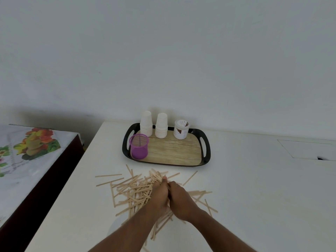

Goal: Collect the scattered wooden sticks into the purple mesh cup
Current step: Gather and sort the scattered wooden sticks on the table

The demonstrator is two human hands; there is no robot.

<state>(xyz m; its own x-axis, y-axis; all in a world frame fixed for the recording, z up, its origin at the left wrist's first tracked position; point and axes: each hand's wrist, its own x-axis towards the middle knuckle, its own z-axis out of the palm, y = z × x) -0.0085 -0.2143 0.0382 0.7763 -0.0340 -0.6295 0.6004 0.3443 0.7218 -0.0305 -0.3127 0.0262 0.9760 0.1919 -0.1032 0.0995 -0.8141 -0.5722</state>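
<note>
The sticks (131, 190) are pale, matt bare wood, and the cup (139, 149) is fine purple mesh. The tray (206, 151) has a glossy black rim round a wood-grain floor; the desk (254, 197) is smooth, matt white.

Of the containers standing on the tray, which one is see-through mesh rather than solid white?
The purple mesh cup at the tray's front left corner. The two stacks of paper cups and the lidded tub along the back are white.
</note>
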